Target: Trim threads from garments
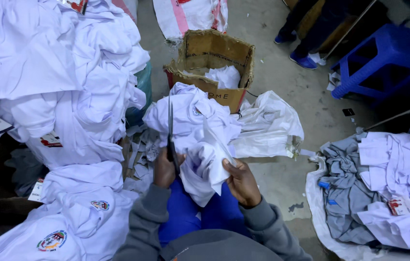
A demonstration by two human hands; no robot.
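Observation:
A white shirt [196,130] with a small round badge lies bunched over my blue-trousered lap. My left hand [164,169] grips the handles of long dark scissors [170,126], whose blades point up and away over the cloth. My right hand [241,182] pinches a fold of the same white shirt at its lower right edge. Both arms wear grey sleeves.
A tall heap of white shirts [65,87] with tags fills the left. An open cardboard box [214,53] with white cloth stands ahead. Clear plastic bags [268,125] lie beside it. A sack of grey and white garments [384,188] sits right. A blue stool [384,58] and a person's feet [304,60] are beyond.

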